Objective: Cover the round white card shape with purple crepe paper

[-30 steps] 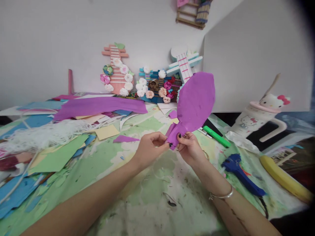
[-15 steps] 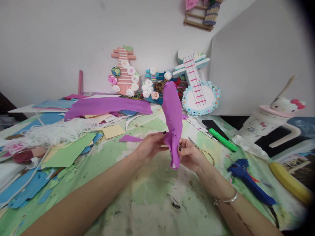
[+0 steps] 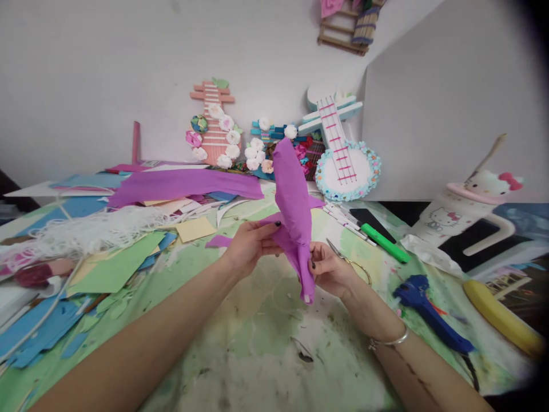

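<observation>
A purple crepe paper shape [image 3: 294, 194], puffed at the top and narrow below, is held above the table and leans to the left. My left hand [image 3: 253, 246] pinches a loose purple flap on its left side between thumb and fingers. Around the narrow lower part, my right hand [image 3: 328, 266] closes with the thumb in front. A small pale tip shows at the bottom end of the shape. Gold-handled scissors [image 3: 360, 272] lie just behind my right hand, partly hidden. A purple paper scrap [image 3: 218, 241] rests behind my left wrist.
Blue glue gun [image 3: 433, 315], green marker [image 3: 385, 243] and yellow banana-shaped object [image 3: 500, 315] lie on the right, below a white cup [image 3: 446, 220]. Paper sheets [image 3: 115, 263], white string [image 3: 98, 229] and a purple strip [image 3: 184, 186] cover the left. Decorated instrument models [image 3: 349, 171] lean against the wall.
The purple shape has tilted further left at its top. My left hand has shifted slightly left and up, drawing the loose flap outward. My right hand keeps its hold on the lower part.
</observation>
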